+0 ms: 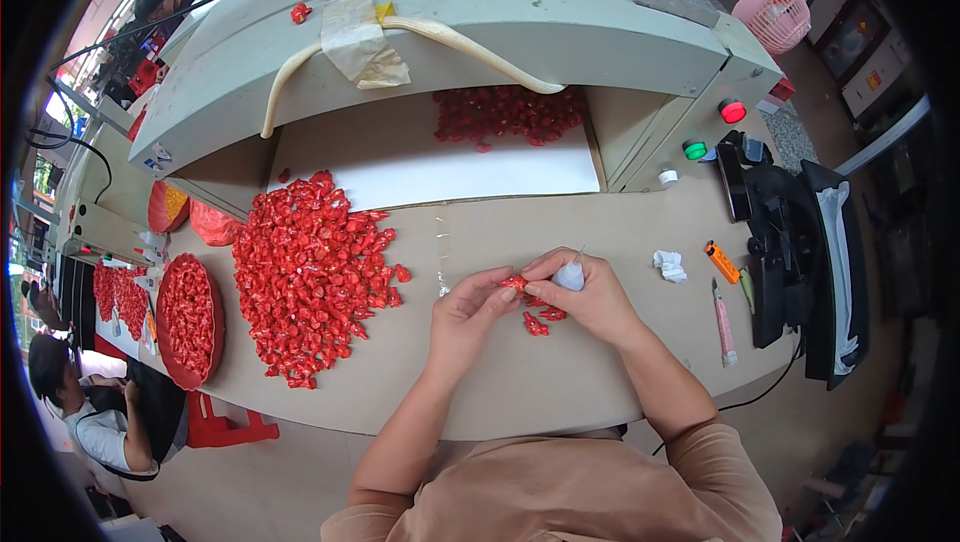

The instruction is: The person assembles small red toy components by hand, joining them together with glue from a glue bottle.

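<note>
My left hand (pixel 470 304) pinches a small red piece (pixel 514 283) between thumb and fingertips. Meeting it from the other side, my right hand (pixel 598 304) has its fingertips at the same piece. Tucked in the right hand is a small whitish squeeze bottle (pixel 570 276) with a thin needle tip pointing up. Just below the hands, a few more red pieces (pixel 537 325) lie on the brown tabletop (pixel 470 407). To the left spreads a large heap of similar shiny red pieces (pixel 310 282); their exact kind is too small to tell.
A pale green machine housing (pixel 560 17) spans the back, with more red pieces (pixel 505 114) inside its opening. A red basin (pixel 190 322) stands left. On the right lie crumpled tissue (pixel 669 265), an orange cutter (pixel 721 262) and a pink pen-like tool (pixel 724 322). A co-worker (pixel 105 422) sits left.
</note>
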A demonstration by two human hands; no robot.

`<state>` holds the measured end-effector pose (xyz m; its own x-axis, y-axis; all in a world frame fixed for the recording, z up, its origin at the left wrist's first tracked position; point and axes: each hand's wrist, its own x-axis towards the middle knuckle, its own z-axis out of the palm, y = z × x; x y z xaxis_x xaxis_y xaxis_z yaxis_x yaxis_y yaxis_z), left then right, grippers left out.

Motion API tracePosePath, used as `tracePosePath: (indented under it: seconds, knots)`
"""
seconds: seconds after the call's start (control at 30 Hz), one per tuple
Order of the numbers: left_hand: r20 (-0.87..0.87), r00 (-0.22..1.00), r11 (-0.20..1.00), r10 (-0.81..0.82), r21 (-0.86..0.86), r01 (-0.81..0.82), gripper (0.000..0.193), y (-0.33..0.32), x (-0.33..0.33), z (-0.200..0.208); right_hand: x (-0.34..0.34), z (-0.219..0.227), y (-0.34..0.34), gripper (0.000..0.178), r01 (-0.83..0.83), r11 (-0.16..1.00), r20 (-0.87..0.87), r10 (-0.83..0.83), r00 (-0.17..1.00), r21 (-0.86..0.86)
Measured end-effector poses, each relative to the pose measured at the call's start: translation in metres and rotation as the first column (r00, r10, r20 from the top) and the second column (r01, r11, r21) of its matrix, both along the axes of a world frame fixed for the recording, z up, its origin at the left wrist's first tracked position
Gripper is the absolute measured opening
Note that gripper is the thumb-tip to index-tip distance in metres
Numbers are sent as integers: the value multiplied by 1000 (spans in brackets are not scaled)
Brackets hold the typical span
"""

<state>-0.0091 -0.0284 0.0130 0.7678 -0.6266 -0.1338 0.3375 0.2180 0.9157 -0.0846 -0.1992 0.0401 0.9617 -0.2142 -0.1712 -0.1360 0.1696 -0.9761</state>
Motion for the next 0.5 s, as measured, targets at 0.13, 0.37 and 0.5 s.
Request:
tracePosePath:
  seconds: [0.13, 0.37, 0.5]
  knots:
    - [25, 1000, 999, -17, 36, 16, 25, 1, 2, -5, 0, -1, 0, 7, -4, 1000, 2, 4, 1000, -13]
    - [31, 999, 999, -31, 42, 30, 24, -2, 4, -4, 4, -6, -7, 7, -24, 1000, -36, 24, 999, 10]
    - [46, 999, 998, -27, 56, 25, 23, -1, 4, -4, 6, -9, -6, 6, -23, 999, 22, 24, 999, -40]
